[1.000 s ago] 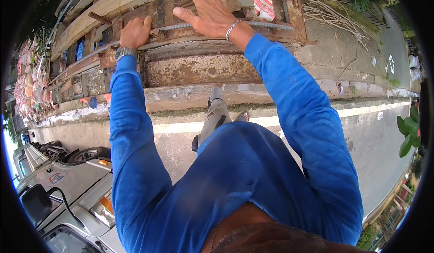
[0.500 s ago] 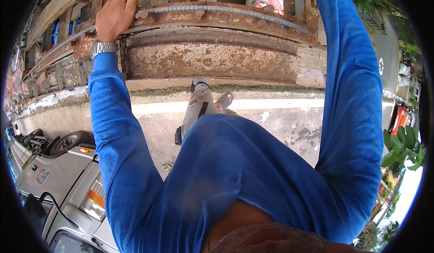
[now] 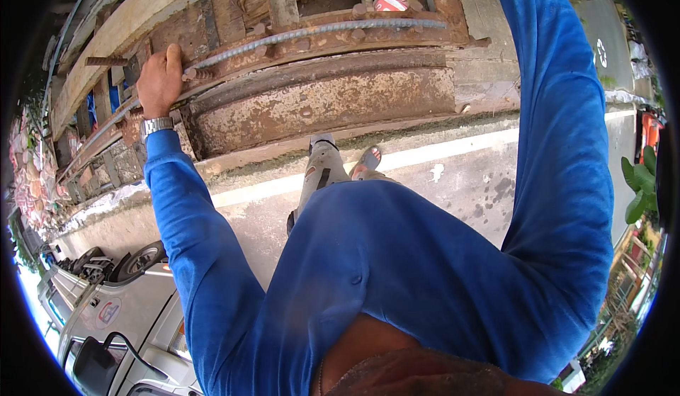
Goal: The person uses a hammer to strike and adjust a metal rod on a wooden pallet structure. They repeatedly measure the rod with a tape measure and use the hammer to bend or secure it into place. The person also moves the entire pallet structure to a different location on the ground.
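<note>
On the rusty mould [image 3: 326, 105], my left hand [image 3: 160, 78] grips the rebar [image 3: 312, 33] lying along its top edge. Right hand is out of view, state unknown. Step: probably positioning; next needs steady alignment.

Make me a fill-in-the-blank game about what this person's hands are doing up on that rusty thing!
1. The left hand rests on the end of a ribbed steel ______ lying along the rusty metal formwork.
2. On the left wrist sits a silver ______.
3. Both sleeves are the colour ______.
4. The right hand is ______ of the picture, past its top edge.

Missing words: bar (rebar); wristwatch; blue; out
</note>
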`<state>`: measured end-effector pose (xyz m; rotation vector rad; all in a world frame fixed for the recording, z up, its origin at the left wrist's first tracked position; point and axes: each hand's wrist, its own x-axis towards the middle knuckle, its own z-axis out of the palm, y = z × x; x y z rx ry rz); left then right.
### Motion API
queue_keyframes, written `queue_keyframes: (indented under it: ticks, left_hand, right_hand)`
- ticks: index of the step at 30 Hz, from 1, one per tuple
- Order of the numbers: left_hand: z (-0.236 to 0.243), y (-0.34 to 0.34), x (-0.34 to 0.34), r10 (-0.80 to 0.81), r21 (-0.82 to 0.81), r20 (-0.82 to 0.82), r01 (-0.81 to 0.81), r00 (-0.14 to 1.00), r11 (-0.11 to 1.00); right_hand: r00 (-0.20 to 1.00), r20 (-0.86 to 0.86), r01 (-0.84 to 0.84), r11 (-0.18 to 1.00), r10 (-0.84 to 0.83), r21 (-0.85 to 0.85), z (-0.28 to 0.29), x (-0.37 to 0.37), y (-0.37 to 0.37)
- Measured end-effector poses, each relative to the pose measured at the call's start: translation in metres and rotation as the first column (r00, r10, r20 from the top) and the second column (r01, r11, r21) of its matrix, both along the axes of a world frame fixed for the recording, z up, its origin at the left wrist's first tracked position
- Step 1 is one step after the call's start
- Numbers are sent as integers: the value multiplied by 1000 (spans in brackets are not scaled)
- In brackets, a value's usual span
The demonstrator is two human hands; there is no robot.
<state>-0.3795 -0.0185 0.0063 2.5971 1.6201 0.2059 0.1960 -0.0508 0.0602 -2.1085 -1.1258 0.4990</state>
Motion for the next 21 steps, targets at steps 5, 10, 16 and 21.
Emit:
queue_keyframes:
  ticks: [5, 10, 16, 21]
  left_hand:
    - [9, 1, 1, 7, -70, -18, -9, 1000, 998]
    - [8, 3, 8, 4, -71, -18, -5, 1000, 997]
    - [-4, 18, -16, 48, -128, -71, -57, 996, 990]
    - [-7, 23, -10, -37, -154, -15, 34, 999, 987]
  right_hand:
    - [909, 400, -151, 988, 122, 43, -18, 31, -30]
    - [942, -266, -92, 918, 206, 385, 16, -31, -167]
    - [930, -303, -17, 848, 208, 530, -5, -111, -326]
    - [591, -769, 187, 886, 244, 424, -35, -167, -409]
